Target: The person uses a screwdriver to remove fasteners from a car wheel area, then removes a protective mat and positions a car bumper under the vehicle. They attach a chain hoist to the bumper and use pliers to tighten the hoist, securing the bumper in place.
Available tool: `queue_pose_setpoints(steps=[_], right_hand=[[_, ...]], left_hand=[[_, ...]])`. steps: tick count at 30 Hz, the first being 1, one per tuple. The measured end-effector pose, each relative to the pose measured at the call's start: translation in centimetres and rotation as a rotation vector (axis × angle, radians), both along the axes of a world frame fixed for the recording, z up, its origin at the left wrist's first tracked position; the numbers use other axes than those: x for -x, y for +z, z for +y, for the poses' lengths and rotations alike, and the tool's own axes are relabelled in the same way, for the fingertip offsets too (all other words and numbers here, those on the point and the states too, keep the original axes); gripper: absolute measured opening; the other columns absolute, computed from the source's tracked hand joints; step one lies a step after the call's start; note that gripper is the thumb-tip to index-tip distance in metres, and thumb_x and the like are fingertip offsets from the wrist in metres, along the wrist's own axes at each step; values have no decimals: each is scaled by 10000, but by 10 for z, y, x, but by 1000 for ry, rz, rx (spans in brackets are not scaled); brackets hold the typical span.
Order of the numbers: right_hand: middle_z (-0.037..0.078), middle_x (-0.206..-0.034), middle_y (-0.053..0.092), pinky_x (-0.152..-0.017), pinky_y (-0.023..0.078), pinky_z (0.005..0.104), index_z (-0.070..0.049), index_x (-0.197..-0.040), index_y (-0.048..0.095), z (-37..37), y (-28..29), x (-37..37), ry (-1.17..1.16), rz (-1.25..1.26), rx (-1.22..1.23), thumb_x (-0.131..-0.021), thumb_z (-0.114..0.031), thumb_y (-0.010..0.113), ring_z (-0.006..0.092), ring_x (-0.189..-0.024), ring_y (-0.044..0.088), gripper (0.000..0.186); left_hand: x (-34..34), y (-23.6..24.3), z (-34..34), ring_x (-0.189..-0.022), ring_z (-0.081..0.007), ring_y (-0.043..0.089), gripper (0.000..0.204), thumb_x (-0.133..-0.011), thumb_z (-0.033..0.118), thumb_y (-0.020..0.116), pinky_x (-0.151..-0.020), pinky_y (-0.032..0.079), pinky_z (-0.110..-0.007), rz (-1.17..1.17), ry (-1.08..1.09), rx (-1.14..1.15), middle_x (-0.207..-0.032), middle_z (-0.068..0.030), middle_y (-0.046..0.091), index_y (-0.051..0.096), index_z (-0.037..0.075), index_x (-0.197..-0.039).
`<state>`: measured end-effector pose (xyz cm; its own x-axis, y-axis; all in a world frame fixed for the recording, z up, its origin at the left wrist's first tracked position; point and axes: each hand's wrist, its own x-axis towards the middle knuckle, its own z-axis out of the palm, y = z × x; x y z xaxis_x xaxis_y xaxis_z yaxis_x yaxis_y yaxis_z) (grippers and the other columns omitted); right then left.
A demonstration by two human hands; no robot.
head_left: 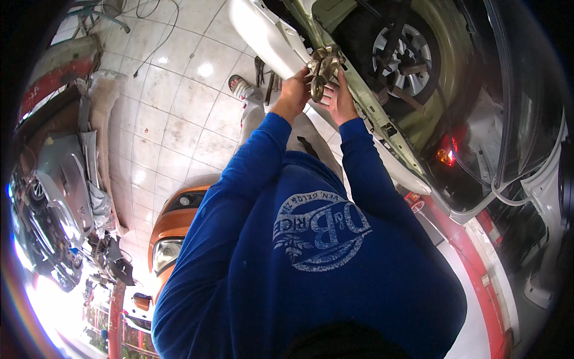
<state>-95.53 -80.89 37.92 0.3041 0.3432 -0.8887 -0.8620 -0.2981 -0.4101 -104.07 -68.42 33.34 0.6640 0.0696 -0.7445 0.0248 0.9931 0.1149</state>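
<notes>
A heavy, brass-coloured metal pulling clamp [323,63] sits at the pale green rear edge [359,99] of an opened car body. Its rounded, ring-like end points toward me. My left hand [293,96] grips the clamp's left side, with the fingertips partly hidden behind the metal. On the other side, my right hand [341,103] curls around it, thumb up along the metal and fingers bent under the ring end. Whether the clamp's jaws bite the panel edge cannot be made out.
A wheel [406,57] lies inside the car's rear well. Pliers [259,70] and a hammer-like tool [270,84] lie on the tiled floor by my foot [244,90]. Removed body panels [66,173] line the left; an orange car [173,221] stands behind me. A cable [161,45] trails on the floor.
</notes>
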Motion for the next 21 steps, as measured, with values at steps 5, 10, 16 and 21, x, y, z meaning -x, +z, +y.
queue_pose_setpoints(steps=[5, 10, 16, 21], right_hand=[[156, -1430, 565, -1012, 460, 432, -17, -1498, 439, -56, -3, 4, 146, -18, 103, -928, -793, 454, 286, -1227, 593, 963], [87, -1285, 651, -922, 504, 371, -71, -1363, 550, -101, 3, 3, 200, 23, 102, -991, -632, 543, 216, -1072, 663, 674], [64, -1206, 691, -901, 501, 366, -96, -1332, 576, -132, 0, 14, 272, 37, 111, -992, -557, 588, 205, -1046, 667, 574], [66, -1185, 699, -832, 514, 340, -105, -1261, 608, -134, 3, 32, 320, 50, 88, -991, -521, 609, 180, -987, 672, 496]], left_hand=[[-28, -5, -1, -1001, -317, 713, 462, -1115, 379, 401, -868, 630, -477, -22, -7, -47, -1217, -158, 694, 553, 25, -1371], [-44, -8, 2, -885, -311, 741, 414, -1106, 335, 453, -761, 666, -495, 6, 28, -11, -1114, -173, 714, 577, -1, -1311], [-51, -17, 4, -811, -322, 749, 388, -1115, 283, 425, -697, 678, -481, -17, 37, -10, -1055, -193, 722, 583, -25, -1289], [-55, -29, 5, -782, -355, 747, 393, -1116, 283, 414, -647, 673, -510, 44, 16, -58, -1046, -225, 721, 582, -38, -1268]])
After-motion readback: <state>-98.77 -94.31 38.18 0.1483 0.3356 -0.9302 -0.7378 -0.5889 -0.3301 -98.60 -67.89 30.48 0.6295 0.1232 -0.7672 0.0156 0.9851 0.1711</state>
